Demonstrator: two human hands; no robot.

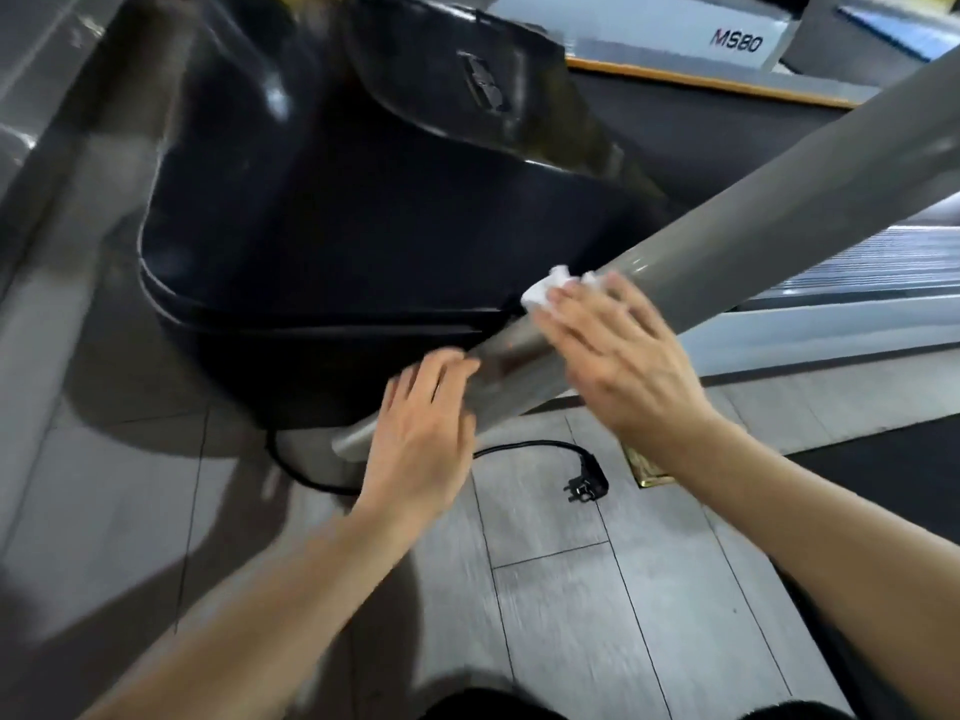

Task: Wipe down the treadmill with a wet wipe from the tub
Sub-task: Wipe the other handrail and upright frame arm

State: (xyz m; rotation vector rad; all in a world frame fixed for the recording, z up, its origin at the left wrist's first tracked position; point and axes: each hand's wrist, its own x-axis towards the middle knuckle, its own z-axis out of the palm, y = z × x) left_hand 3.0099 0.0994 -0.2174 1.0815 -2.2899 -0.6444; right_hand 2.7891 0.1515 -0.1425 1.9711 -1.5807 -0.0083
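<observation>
A grey treadmill upright post (753, 200) slants from the top right down to the floor at centre. My right hand (618, 350) presses a crumpled white wet wipe (545, 291) flat against the post with straight fingers. Lower on the same post, my left hand (421, 428) rests with fingers spread near its base. The treadmill's black motor cover (337, 241) fills the middle of the view behind the post. The tub is not in view.
A black power cord with an unplugged plug (584, 485) lies on the grey tiled floor (571, 615) under the post. A second treadmill marked MS80 (735, 41) stands at the top right. Another grey post (47, 210) runs down the left side.
</observation>
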